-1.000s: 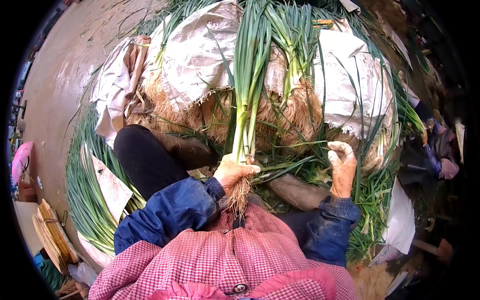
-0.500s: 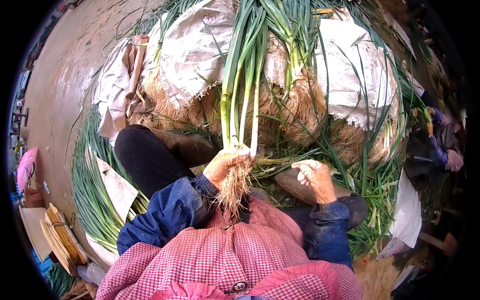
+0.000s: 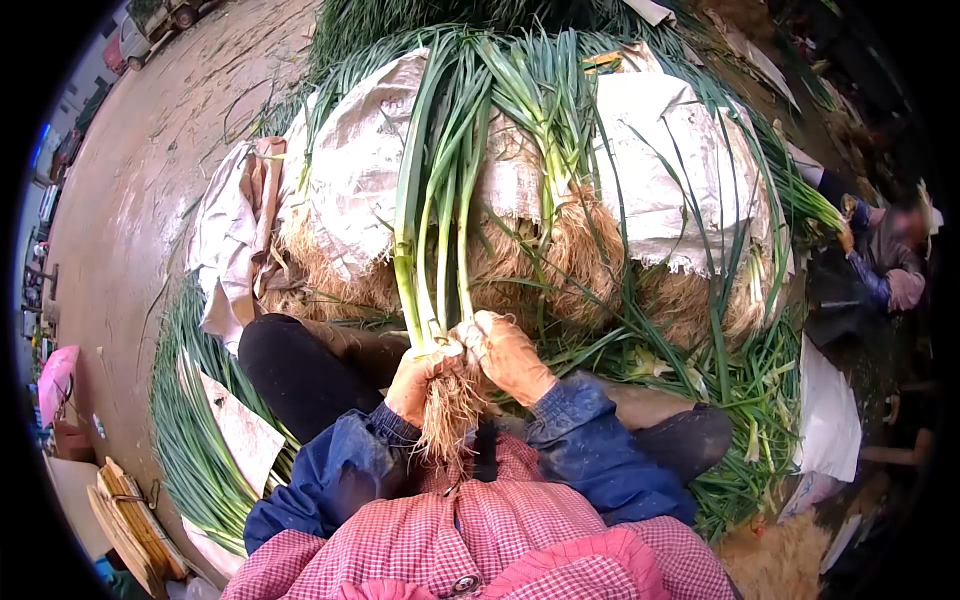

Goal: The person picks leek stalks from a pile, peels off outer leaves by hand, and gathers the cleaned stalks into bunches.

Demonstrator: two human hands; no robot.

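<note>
Several long green onions (image 3: 423, 240) are gripped near their roots by my left hand (image 3: 422, 385), stalks pointing away from me. Their brown roots (image 3: 452, 415) hang below the fist. My right hand (image 3: 505, 355) is closed against the base of the rightmost stalk, beside my left hand; its fingertips are partly hidden. Beyond the hands, another bunch of onions (image 3: 552, 150) with thick roots lies over a pile that white woven sacks (image 3: 675, 165) partly cover.
More onions (image 3: 205, 450) lie at my left beside a white sheet. Loose green leaves (image 3: 745, 420) are heaped at my right. A co-worker (image 3: 885, 260) handles onions at the far right. A pink umbrella (image 3: 58, 383) and wooden boards (image 3: 130, 520) stand at the left.
My right hand has moved left from above my knee to the onion stalks and closed there. The held onions have shifted left, with their stalks fanned apart.
</note>
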